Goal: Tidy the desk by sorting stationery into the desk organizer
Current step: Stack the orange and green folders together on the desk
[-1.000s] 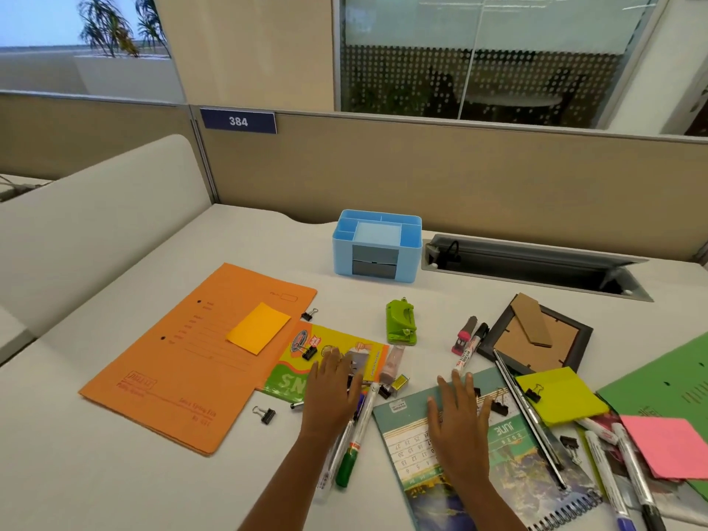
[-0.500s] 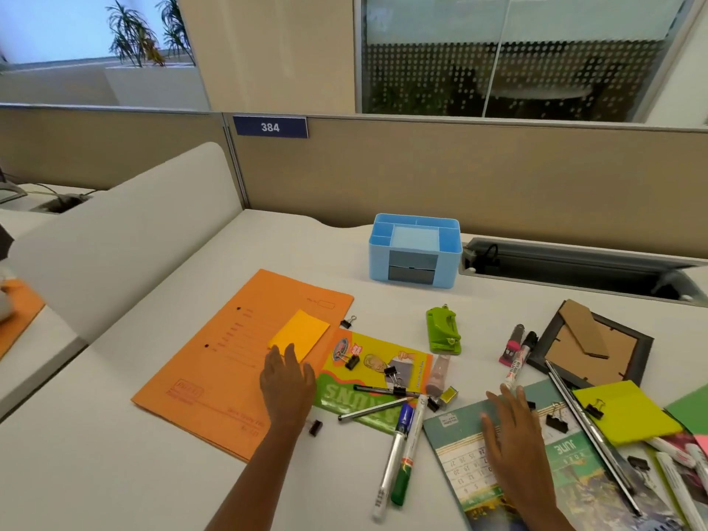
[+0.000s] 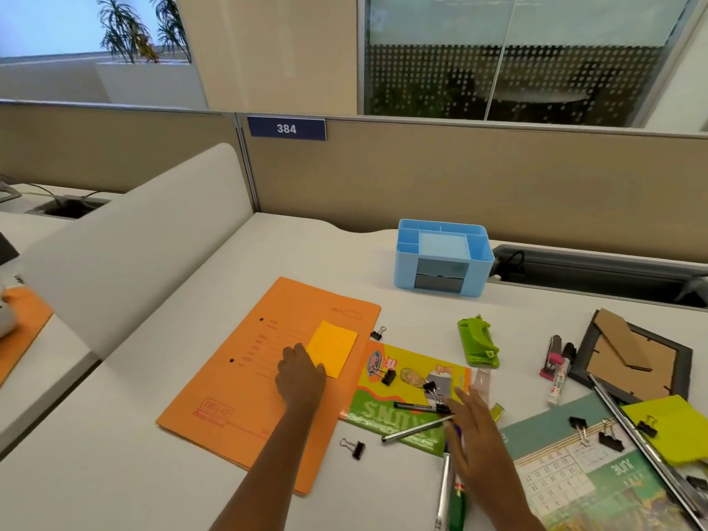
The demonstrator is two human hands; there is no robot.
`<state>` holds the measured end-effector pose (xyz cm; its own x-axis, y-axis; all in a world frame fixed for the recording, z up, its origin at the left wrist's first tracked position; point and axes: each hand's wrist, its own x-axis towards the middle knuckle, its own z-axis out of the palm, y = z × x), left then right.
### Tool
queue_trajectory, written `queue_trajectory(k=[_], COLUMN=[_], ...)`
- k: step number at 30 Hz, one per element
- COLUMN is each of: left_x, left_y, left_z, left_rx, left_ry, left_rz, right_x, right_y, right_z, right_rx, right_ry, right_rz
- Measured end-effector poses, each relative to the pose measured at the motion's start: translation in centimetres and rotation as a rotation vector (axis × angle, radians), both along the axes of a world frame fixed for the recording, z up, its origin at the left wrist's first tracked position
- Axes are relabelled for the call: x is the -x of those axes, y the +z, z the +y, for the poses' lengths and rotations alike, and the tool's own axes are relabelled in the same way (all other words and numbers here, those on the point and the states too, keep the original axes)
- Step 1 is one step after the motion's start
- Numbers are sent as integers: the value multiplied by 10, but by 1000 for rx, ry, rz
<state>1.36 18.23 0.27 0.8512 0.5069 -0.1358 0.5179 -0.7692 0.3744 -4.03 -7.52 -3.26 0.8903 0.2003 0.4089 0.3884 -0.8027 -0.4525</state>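
Counter [image 3: 161, 473]: left near corner bare. Bare strip between orange folder [image 3: 245, 381] and blue organizer [image 3: 442, 258]. Right half crowded: green hole punch [image 3: 477, 343], markers [image 3: 555, 371], picture frame [image 3: 632, 362], calendar [image 3: 582, 477], loose binder clips [image 3: 354, 448]. Partition wall [image 3: 459, 178] closes the far edge.

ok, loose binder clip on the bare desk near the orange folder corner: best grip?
Pinch the black body of the binder clip across its flat sides, coming straight down. It lies on its side, wire handles pointing left toward the orange folder; nothing crowds it. The left hand looks nearer.
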Motion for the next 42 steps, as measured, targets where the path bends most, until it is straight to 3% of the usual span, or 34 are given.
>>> queue_trajectory(k=[2, 6, 11, 14, 19, 22, 27, 31, 36, 39, 42], left_x=[-3, -7, -12, -9, -6, -5, -6, -14, -28, -33, -36], left_y=[-3, 0, 23, 30, 20, 10, 1, 7, 18, 20, 16], left_z=[1, -1, -20, -43, -78, -89, -76, -38, 26, 55, 74], left_rx=[129, 436, 638, 808, 1046, 1076, 896, 530, -34, -217, -246], left_ry=[24, 121, 47, -90, -212, -245, -338, -340, -315, -266, -212], left_rz=[-26, -268, -534, -494, -275, -177, -119, -220, -106, 41, 169], right_x=[-3, -4, -1, -9, -37, -50, -57, -59, -55, -52, -39], right_y=[-1, -3, 8, 17, 31, 32, 39, 43, 43, 38, 36], right_z=[16, 32, 43, 50, 55, 46, 27, 21, 37, 69, 113], right_rx=[28, -8, -239, -455, -856, -808, -602, -344, 76, 106, 182], right_ry=[38, 55, 11, -39, -272, -407, -482, -460, -492, -331, -87], right_rz=[-5, 56, 233, 292, 462, 512, 534, 516, 332, 221, 131])
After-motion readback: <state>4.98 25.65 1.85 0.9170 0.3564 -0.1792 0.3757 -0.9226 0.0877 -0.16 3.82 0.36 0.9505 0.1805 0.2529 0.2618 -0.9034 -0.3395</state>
